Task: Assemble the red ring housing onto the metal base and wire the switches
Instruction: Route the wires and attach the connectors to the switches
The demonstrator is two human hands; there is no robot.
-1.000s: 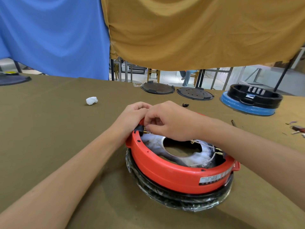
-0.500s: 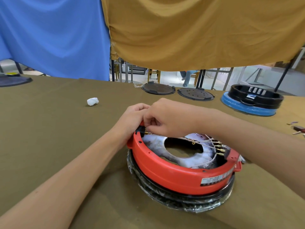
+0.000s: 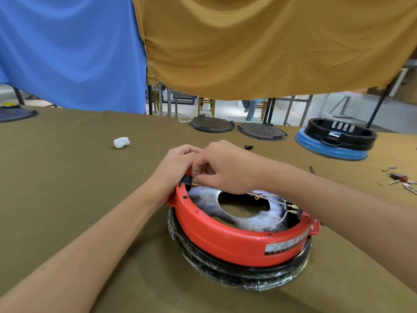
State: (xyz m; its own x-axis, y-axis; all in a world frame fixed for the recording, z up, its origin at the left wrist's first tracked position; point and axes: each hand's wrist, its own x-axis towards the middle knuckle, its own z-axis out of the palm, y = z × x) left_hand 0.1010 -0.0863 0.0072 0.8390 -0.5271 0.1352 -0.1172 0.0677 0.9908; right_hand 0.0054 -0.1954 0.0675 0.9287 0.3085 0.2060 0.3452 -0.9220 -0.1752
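Both hands meet at the far left rim of the red ring housing (image 3: 228, 240), which sits on the metal base (image 3: 212, 203), itself resting on a black, plastic-wrapped ring (image 3: 243, 275) on the olive-covered table (image 3: 67, 188). The left hand (image 3: 178, 168) has its fingers curled over the outer edge of the housing rim, gripping it from the outside beside a small black switch (image 3: 186, 180) set into the rim. The right hand (image 3: 228, 168) comes across from the opposite side, directly touching the left hand; its fingers are curled and its thumb and fingertips (image 3: 198, 178) are closed together in a pinch at a brass-coloured terminal (image 3: 194, 184) just inside the switch. What exactly sits between the pinching fingertips is too small to tell apart from the terminal. Beneath the right wrist, thin pale wires (image 3: 268, 196) run across the opening of the base to a row of brass terminals (image 3: 292, 207) at the right side of the housing, under the right forearm. Beyond the hands lie a small black part (image 3: 249, 146), two dark round plates (image 3: 211, 124) (image 3: 261, 131) and, well to the right, a black housing on a blue-wrapped ring (image 3: 334, 143). A crumpled white wad (image 3: 121, 142) lies beyond and left of the left hand. Small loose parts (image 3: 400, 179) lie far right of the right forearm.
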